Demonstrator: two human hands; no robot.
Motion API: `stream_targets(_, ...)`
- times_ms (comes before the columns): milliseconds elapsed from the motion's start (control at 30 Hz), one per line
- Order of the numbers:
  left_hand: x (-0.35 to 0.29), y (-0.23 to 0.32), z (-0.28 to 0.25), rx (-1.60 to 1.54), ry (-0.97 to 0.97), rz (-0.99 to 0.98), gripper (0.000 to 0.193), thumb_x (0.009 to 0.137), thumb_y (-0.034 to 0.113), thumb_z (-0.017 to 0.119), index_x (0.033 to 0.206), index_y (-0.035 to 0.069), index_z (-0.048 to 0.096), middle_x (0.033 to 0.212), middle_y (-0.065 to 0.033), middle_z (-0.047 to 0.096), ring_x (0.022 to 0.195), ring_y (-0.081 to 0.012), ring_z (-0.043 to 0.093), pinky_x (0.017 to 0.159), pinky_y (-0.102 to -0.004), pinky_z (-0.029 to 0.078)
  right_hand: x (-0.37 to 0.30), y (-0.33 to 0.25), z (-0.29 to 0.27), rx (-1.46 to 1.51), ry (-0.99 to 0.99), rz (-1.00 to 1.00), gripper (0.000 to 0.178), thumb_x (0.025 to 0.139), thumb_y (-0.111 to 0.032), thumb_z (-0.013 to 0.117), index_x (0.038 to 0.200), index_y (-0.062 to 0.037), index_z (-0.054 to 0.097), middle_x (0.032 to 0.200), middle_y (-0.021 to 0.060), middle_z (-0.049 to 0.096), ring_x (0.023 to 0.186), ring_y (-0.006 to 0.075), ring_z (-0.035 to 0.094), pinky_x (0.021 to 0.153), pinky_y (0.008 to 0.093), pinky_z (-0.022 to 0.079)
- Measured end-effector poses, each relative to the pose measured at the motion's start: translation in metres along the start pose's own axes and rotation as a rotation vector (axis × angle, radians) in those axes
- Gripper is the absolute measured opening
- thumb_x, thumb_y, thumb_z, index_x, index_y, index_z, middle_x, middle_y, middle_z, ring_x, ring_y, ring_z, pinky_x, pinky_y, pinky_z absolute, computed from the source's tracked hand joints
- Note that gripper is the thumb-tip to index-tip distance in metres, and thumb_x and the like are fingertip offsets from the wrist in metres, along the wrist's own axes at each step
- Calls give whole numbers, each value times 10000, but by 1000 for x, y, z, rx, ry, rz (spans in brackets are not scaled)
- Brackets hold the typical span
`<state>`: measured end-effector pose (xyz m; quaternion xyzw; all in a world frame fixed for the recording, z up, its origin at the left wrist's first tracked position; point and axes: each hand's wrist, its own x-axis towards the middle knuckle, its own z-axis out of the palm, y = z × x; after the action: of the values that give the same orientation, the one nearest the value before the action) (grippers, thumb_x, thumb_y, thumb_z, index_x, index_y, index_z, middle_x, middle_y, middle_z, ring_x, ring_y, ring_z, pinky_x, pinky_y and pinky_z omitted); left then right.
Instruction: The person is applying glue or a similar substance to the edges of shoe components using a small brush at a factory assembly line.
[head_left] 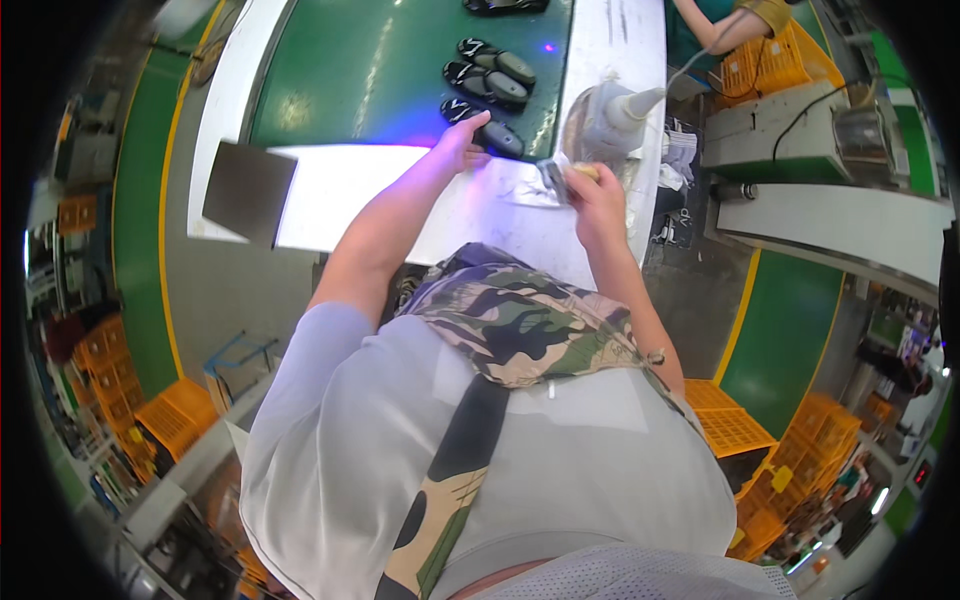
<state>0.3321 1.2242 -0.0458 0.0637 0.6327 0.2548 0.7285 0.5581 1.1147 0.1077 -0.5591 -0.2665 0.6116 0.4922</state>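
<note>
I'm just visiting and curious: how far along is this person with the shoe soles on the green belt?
Done, it seems: several black soles already lie farther up the green belt. In hand: the left hand reaches to the nearest sole at the belt's edge, while the right hand holds a small brush-like tool beside a pale squeeze bottle. What is left cannot be told from this view.

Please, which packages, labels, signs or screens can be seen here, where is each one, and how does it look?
Clear wrapper: on the white table edge under the right hand, crumpled, see-through plastic.
Orange crates: on the floor at right, ribbed, rectangular.
Orange crate: top right by another person's arm, slotted.
No readable labels, signs or screens show.
The left hand touches a black shoe sole on the green belt.
</note>
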Motion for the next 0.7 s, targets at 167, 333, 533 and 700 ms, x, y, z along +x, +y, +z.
stream_targets(167, 60, 26, 43, -56, 176, 42, 618, 772, 281, 806, 1275, 54, 528, 1300, -155, 534, 1145, -365, 556, 962, -620, 441, 10, -5, -86, 111, 177, 3, 178, 803, -83, 746, 878, -65, 586, 777, 2, 604, 627, 81, 540, 569, 227, 432)
stream_targets(333, 93, 61, 43, -149, 175, 24, 418, 771, 138, 728, 1150, 63, 569, 1169, -138, 605, 1061, -335, 607, 881, -570, 499, 34, -12, -96, 140, 109, 51, 181, 800, -62, 743, 862, -75, 574, 757, -9, 595, 621, 70, 532, 562, 222, 421)
stream_targets(533, 46, 72, -6, -353, -182, 215, 344, 789, 71, 643, 1121, 42, 559, 1073, -107, 654, 990, -292, 647, 882, -484, 515, 68, -26, -46, 28, -54, 5, 182, 804, -54, 740, 874, -57, 572, 760, -9, 589, 632, 60, 521, 577, 219, 422)
stream_targets(700, -55, 61, -26, -540, -618, 524, 474, 773, 29, 656, 1225, 14, 514, 1139, -131, 635, 1038, -283, 639, 943, -471, 510, 91, -30, -12, 60, -87, 2, 166, 812, -37, 726, 885, -38, 578, 780, 13, 606, 666, 78, 564, 597, 223, 454)
